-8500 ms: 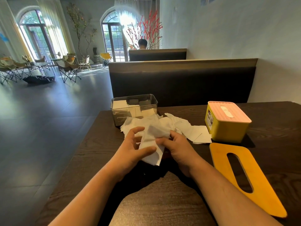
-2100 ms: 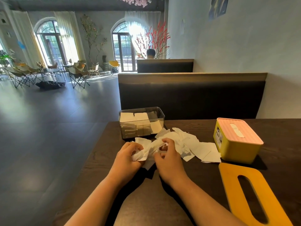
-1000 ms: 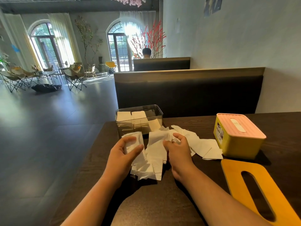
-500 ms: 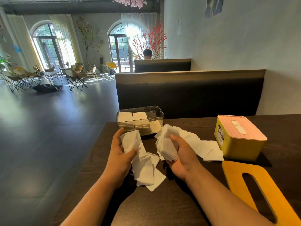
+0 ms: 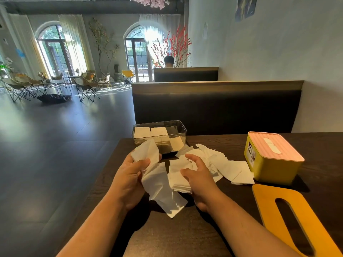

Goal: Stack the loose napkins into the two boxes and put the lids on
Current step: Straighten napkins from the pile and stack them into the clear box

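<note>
The left hand (image 5: 130,179) is gripping a bunch of napkins (image 5: 157,184) near the table's (image 5: 232,145) left edge; the right hand (image 5: 200,180) is seemingly pinching a small stack (image 5: 178,180). The clear box (image 5: 182,134) is sitting at the far left corner.

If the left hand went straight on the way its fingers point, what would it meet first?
Probably the clear plastic napkin box just beyond the left hand, which grips white paper napkins; depth is unclear.

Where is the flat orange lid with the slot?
In the head view, the orange lid lies flat at the near right of the table, just in front of the yellow box.
</note>
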`<state>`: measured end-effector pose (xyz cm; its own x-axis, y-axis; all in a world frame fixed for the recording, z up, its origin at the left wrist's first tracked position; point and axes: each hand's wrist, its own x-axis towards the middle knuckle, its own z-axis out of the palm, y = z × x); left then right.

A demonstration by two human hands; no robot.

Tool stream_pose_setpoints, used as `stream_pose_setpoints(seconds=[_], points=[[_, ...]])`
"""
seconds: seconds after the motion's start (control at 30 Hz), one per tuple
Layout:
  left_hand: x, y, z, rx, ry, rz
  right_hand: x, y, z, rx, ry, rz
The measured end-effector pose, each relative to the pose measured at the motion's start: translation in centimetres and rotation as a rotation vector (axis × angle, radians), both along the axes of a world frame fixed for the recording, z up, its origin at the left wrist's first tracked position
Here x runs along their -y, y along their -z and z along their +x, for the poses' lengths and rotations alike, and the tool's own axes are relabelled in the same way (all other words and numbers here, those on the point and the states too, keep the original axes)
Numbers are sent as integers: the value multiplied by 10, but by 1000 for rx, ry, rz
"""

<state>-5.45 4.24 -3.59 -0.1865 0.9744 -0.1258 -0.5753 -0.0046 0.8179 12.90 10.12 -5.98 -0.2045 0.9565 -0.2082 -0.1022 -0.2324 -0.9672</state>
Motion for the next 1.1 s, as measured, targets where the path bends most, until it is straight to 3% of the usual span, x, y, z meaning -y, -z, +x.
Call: stream_pose_setpoints(seconds=[0.3, 0.4, 0.53, 0.7, 0.93, 1.1], points=[[12, -13, 10, 102, 109, 97, 6, -4, -1, 189, -110, 270], [10, -10, 10, 99, 53, 63, 11, -4, -5, 255, -244, 316], [8, -11, 8, 141, -86, 20, 19, -7, -8, 252, -369, 246], [6, -16, 13, 102, -236, -3, 21, -9, -9, 131, -345, 90], [5, -15, 15, -87, -349, 48, 23, -14, -5, 49, -453, -82], [4, -12, 15, -192, -362, 70, 33, -17, -3, 69, -479, -27]])
